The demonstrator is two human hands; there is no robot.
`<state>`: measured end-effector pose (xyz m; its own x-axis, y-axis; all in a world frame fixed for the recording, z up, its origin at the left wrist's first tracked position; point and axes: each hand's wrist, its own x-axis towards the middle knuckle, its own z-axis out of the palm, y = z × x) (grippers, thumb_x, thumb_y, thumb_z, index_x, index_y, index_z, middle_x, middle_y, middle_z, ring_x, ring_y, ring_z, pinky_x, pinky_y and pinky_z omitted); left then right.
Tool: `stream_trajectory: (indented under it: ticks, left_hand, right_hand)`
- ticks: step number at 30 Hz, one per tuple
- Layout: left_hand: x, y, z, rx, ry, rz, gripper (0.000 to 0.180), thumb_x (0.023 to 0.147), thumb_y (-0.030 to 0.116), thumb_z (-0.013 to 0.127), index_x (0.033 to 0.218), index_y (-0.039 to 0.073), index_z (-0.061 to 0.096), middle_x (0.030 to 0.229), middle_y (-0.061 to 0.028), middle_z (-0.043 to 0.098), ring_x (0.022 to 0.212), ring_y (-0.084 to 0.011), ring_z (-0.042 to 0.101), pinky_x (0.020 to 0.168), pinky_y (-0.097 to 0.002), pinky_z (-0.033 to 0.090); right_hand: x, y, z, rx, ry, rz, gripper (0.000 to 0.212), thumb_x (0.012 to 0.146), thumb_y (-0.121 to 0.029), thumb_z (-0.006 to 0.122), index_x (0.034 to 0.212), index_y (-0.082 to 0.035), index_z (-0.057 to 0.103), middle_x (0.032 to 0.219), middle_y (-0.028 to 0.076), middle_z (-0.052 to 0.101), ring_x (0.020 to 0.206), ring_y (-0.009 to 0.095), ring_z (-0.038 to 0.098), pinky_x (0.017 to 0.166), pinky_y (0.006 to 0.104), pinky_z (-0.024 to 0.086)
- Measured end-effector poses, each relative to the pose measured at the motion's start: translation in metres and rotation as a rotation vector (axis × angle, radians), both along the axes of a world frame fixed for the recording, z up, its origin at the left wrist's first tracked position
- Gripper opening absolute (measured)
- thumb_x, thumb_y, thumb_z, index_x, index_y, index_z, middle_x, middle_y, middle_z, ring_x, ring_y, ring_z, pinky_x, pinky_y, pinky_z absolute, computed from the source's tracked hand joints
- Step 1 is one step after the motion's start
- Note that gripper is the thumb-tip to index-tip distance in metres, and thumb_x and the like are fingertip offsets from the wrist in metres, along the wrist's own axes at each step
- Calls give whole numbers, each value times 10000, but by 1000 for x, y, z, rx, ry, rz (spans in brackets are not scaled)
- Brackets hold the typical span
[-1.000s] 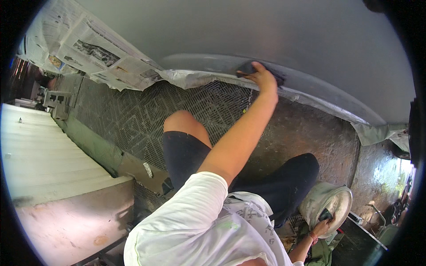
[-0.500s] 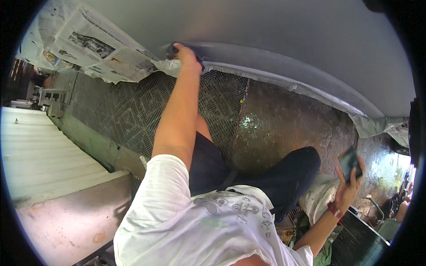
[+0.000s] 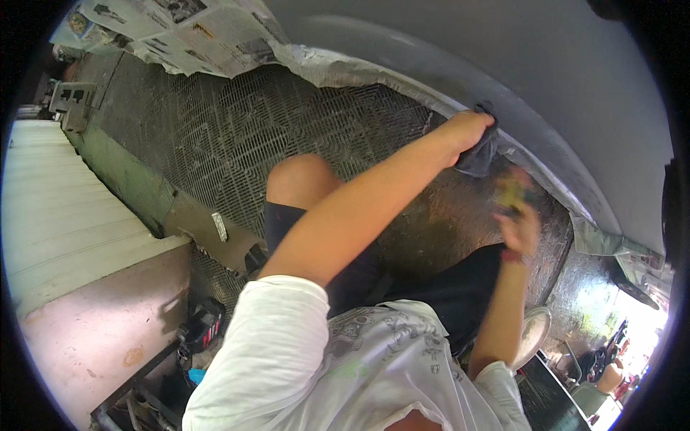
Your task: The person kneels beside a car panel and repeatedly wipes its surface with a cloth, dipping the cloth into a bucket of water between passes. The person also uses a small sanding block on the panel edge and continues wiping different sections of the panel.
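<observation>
My left hand is closed round a dark grey cloth and presses it against the lower edge of a grey, curved vehicle body panel. Part of the cloth hangs below that edge. Close by on the right, my right hand is raised toward the panel, smeared by motion. A small flat pad or sheet, dark with some yellow-green, is in its fingers, apart from the panel. Blur hides the pad's exact kind.
Newspaper masking covers the panel's left end, and a pale masking strip runs beneath its edge. Ribbed matting lies on the wet floor. At left stands a white ridged surface, with a black-and-red tool near it.
My left hand has slid the cloth rightward along the panel's lower edge. My right hand has come up and inward with the pad, toward the left hand. My view has shifted.
</observation>
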<state>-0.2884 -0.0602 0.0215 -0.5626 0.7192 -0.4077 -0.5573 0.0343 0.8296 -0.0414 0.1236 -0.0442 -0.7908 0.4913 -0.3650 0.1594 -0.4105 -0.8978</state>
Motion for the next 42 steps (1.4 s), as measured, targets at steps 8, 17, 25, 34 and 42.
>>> stream_trajectory:
  ticks: [8, 17, 25, 34, 42]
  left_hand:
    - [-35, -119, 36, -937, 1038, -697, 429, 884, 303, 579, 1133, -3, 745, 1138, -252, 734, 1086, -413, 709, 945, -487, 553]
    - [-91, -202, 48, -1140, 980, -229, 477, 942, 373, 531, 1173, -9, 699, 1174, -261, 713, 1131, -449, 666, 981, -514, 516]
    - [-84, -211, 57, -1131, 946, -109, 498, 973, 378, 509, 1256, -3, 660, 1212, -290, 693, 1168, -467, 644, 1013, -515, 494]
    - [-84, -209, 60, -1081, 922, -84, 533, 986, 383, 519, 1358, 18, 628, 1270, -282, 678, 1219, -454, 628, 1057, -500, 481]
    - [-85, -205, 59, -1074, 899, -100, 520, 983, 372, 519, 1341, 15, 636, 1247, -287, 682, 1199, -459, 635, 1041, -503, 493]
  right_hand:
    - [-104, -90, -47, 457, -245, 603, 349, 1045, -152, 506, 1363, -81, 632, 1427, 176, 604, 1256, 320, 627, 982, 499, 574]
    - [-184, -137, 57, -230, 182, 299, 407, 1086, -180, 482, 1458, -27, 540, 1501, 117, 535, 1372, 297, 552, 1038, 507, 565]
    - [-244, -172, 71, 1805, 372, 450, 651, 866, -18, 658, 1491, -152, 533, 1597, 91, 446, 1523, 332, 347, 1195, 504, 389]
    - [-272, -94, 44, 2397, 277, 631, 728, 912, -57, 512, 1618, -100, 338, 1724, 38, 253, 1600, 253, 201, 1282, 502, 199]
    - [-293, -132, 48, 2351, 303, 660, 690, 948, -83, 447, 1619, -28, 300, 1717, 97, 261, 1600, 230, 207, 1293, 456, 179]
